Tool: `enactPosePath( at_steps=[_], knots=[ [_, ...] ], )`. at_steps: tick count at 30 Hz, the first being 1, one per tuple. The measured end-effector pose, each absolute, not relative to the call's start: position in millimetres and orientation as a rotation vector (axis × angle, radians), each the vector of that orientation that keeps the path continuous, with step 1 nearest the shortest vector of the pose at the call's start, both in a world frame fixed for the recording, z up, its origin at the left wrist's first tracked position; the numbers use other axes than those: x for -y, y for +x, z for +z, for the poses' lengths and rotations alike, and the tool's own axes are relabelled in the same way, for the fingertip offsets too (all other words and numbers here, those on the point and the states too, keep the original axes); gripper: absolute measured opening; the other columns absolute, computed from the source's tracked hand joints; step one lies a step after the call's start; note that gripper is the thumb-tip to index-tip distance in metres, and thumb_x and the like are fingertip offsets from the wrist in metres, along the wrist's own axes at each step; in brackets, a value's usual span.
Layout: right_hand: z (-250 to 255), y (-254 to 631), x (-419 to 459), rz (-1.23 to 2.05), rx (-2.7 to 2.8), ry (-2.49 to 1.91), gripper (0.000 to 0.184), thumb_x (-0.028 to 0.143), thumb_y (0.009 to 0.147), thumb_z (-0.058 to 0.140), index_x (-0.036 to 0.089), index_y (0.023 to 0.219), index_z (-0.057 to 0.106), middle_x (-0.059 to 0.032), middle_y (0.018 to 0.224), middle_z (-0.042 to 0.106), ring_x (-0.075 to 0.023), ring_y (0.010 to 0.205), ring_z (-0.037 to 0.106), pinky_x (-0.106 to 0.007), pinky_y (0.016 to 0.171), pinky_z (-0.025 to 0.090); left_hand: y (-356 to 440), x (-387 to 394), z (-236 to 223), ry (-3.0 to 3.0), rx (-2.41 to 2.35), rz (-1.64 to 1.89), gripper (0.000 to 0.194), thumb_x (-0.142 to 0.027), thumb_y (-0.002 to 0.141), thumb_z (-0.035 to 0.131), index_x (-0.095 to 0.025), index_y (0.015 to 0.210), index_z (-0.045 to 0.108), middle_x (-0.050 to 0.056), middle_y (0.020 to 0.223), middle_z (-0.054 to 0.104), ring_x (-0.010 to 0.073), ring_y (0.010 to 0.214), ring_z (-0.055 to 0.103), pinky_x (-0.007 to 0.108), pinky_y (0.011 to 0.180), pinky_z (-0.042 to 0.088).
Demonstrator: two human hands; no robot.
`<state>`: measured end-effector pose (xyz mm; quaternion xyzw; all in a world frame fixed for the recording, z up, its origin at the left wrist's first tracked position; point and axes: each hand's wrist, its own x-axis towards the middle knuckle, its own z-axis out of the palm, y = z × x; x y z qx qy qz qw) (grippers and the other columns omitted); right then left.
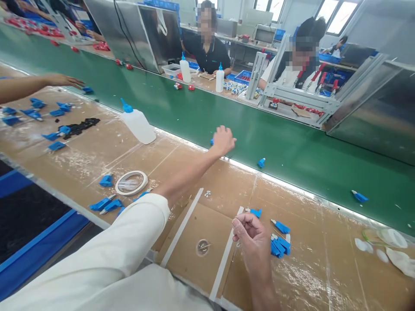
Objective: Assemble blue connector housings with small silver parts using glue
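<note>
My left hand (223, 141) is stretched over the near edge of the green conveyor belt, fingers apart and thumb out to the side. A small blue plastic part (212, 141) shows just left of it, partly hidden by the hand. My right hand (253, 235) is raised above the bench, thumb and fingers pinched together. What sits between those fingertips, if anything, is too small to make out. Beside it lie several blue plastic parts (280, 247) with pale tips. A small clear cup (202, 248) with a thin stick stands on the taped cardboard (191, 229) between my arms.
A white glue bottle (139, 125) with a blue cap leans on the bench at left. A tape roll (131, 183) lies near more blue parts (105, 204). Another person's hand (65, 80) reaches in from the left. Across the belt (304, 166) sit two co-workers, near a metal clamp frame (300, 97).
</note>
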<state>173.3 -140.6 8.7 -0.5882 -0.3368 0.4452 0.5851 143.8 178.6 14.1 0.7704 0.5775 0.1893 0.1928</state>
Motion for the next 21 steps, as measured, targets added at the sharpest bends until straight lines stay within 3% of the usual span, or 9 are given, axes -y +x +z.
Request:
enactPosePath(
  at_steps=[2, 4, 9, 13, 17, 21],
  knots=[
    [14, 174, 141, 1.013, 0.818, -1.367, 0.038, 0.056, 0.078, 0.077, 0.019, 0.073, 0.07, 0.0002, 0.062, 0.06, -0.0111, 0.054, 0.053, -0.022, 0.049, 0.049, 181, -161, 7, 2.205, -1.458, 0.449, 0.041, -0.042, 0.091, 0.067, -0.015, 0.122, 0.064, 0.018, 0.137, 0.057, 0.032, 0.129, 0.052, 0.038, 0.105, 0.041],
    [19, 178, 140, 0.924, 0.848, -1.391, 0.037, 0.054, 0.079, 0.076, 0.019, 0.071, 0.07, 0.0001, 0.06, 0.06, -0.0119, 0.052, 0.054, -0.023, 0.049, 0.049, 215, -146, -1, 2.196, -1.356, 0.365, 0.039, -0.045, 0.085, 0.072, -0.015, 0.11, 0.069, 0.018, 0.126, 0.063, 0.0312, 0.117, 0.061, 0.037, 0.098, 0.046],
    [29, 216, 150, 0.573, 0.734, -1.509, 0.029, 0.048, 0.078, 0.078, 0.019, 0.076, 0.072, -0.0008, 0.067, 0.065, -0.0136, 0.056, 0.057, -0.026, 0.054, 0.048, 241, -132, -12, 2.121, -1.258, 0.293, 0.022, -0.023, 0.083, 0.07, -0.008, 0.1, 0.071, 0.024, 0.112, 0.069, 0.0326, 0.11, 0.067, 0.037, 0.09, 0.048],
    [31, 254, 160, 0.189, 0.65, -1.768, 0.029, 0.045, 0.074, 0.078, 0.019, 0.086, 0.076, -0.003, 0.079, 0.069, -0.0158, 0.067, 0.061, -0.029, 0.064, 0.05, 211, -136, -6, 2.038, -1.187, 0.294, 0.014, -0.021, 0.085, 0.066, -0.01, 0.077, 0.069, 0.017, 0.08, 0.071, 0.0273, 0.092, 0.07, 0.035, 0.084, 0.05],
    [15, 247, 141, 0.379, 1.026, -1.873, 0.03, 0.049, 0.08, 0.071, 0.02, 0.088, 0.076, -0.0055, 0.083, 0.073, -0.019, 0.07, 0.065, -0.032, 0.066, 0.053, 159, -131, 2, 1.76, -0.994, 0.418, 0.018, -0.021, 0.081, 0.07, -0.013, 0.065, 0.065, 0.006, 0.062, 0.065, 0.0163, 0.066, 0.066, 0.029, 0.072, 0.052],
    [-15, 207, 100, 0.475, 1.571, -1.737, 0.023, 0.038, 0.091, 0.058, 0.02, 0.091, 0.073, -0.0073, 0.085, 0.073, -0.0216, 0.076, 0.068, -0.035, 0.071, 0.054, 99, -112, 0, 1.191, -0.798, 0.634, 0.015, -0.013, 0.074, 0.071, -0.012, 0.061, 0.064, 0.002, 0.06, 0.062, 0.0098, 0.059, 0.059, 0.024, 0.067, 0.051]
  ],
)
